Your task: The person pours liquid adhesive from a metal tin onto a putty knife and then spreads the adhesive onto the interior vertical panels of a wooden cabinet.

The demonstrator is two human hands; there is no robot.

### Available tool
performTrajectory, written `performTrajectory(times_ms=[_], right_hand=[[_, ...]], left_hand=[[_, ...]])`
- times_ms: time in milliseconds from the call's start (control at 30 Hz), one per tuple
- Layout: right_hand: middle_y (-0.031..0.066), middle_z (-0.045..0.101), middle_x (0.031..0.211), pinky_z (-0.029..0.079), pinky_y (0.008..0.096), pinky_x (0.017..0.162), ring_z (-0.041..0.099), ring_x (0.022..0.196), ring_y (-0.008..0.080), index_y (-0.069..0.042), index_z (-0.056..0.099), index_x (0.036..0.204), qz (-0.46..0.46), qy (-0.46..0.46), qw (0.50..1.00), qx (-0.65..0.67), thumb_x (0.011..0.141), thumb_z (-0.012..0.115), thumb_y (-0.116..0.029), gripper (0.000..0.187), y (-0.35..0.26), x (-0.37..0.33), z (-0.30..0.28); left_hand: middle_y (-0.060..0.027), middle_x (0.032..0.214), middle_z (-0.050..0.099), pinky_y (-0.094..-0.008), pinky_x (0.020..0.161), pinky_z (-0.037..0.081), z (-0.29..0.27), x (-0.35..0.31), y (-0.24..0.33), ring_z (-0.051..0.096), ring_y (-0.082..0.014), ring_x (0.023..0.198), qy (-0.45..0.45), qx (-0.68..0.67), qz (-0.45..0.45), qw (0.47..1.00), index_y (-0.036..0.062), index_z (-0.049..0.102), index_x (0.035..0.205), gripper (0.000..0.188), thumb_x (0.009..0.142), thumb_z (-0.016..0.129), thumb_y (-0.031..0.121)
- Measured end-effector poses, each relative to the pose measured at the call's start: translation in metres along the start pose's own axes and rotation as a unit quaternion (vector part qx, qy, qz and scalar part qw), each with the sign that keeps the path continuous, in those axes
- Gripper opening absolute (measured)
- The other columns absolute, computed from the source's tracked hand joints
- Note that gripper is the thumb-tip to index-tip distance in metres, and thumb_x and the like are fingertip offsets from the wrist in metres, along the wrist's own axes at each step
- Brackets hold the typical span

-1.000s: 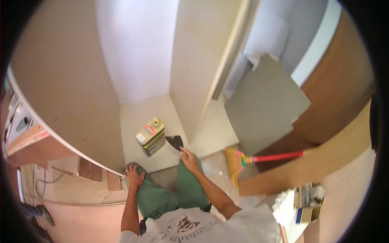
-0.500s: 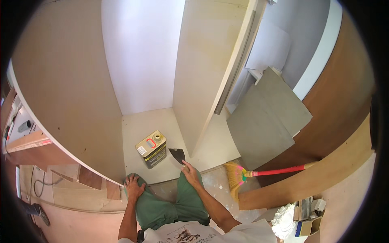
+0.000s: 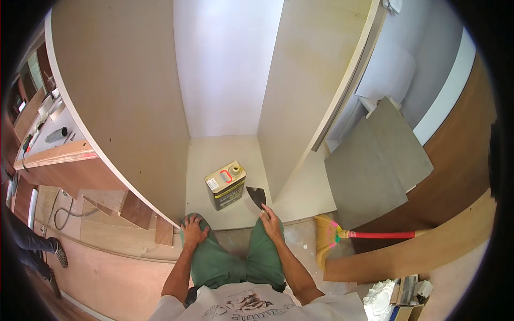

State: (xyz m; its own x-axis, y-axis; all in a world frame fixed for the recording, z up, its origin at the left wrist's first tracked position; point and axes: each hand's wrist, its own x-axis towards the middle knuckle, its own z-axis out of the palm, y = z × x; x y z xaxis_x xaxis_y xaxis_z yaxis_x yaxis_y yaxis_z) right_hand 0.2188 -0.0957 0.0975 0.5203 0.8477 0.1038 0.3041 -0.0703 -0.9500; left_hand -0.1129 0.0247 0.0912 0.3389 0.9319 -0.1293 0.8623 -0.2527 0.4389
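Observation:
My right hand (image 3: 271,222) rests by my right knee and grips a putty knife (image 3: 257,197), its dark triangular blade pointing away from me over the cabinet floor. Spread flat on my left knee is my left hand (image 3: 194,232), with nothing in it. In front of my knees a rectangular metal can (image 3: 226,191) stands upright on the pale cabinet floor (image 3: 225,146). Its round spout is at the top right and a red handle lies on its lid. The blade is just right of the can, apart from it.
Tall cabinet panels (image 3: 134,91) rise on both sides. Grey boards (image 3: 369,168) lean at the right, above a straw broom (image 3: 327,235) with a red handle. A curved wooden panel (image 3: 396,257) lies below it. Another person's shoe (image 3: 60,252) shows at the far left.
The whole view has shifted, so the cabinet, can and hands appear farther right. More of the other person's legs shows at the left. My grip on the putty knife stays the same.

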Motion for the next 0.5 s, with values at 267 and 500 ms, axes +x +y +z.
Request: performTrajectory(times_ms=[267, 500], right_hand=[[0.0150, 0.068, 0.135, 0.047, 0.0353, 0.107, 0.063, 0.123, 0.0242, -0.009, 0.062, 0.142, 0.020, 0.011, 1.000, 0.003, 0.099, 0.067, -0.019, 0.044, -0.004, -0.001, -0.004], [0.0135, 0.068, 0.134, 0.046, 0.0354, 0.107, 0.063, 0.122, 0.0229, -0.011, 0.061, 0.145, -0.021, 0.027, 0.999, 0.028, 0.099, 0.067, -0.018, 0.047, 0.010, -0.002, -0.001]], left_hand=[[-0.0077, 0.161, 0.044, -0.0682, 0.121, 0.024, -0.003, 0.002, 0.006, 0.027, -0.0403, 0.154, -0.008, -0.007, -0.006, 1.000, 0.0166, 0.064, 0.136, 0.059, 0.084, 0.077, 0.041], [-0.0078, 0.160, 0.044, -0.0691, 0.120, 0.024, 0.004, 0.000, -0.001, 0.028, -0.0406, 0.154, -0.014, 0.007, -0.001, 1.000, 0.0176, 0.064, 0.135, 0.059, 0.083, 0.078, 0.040]])
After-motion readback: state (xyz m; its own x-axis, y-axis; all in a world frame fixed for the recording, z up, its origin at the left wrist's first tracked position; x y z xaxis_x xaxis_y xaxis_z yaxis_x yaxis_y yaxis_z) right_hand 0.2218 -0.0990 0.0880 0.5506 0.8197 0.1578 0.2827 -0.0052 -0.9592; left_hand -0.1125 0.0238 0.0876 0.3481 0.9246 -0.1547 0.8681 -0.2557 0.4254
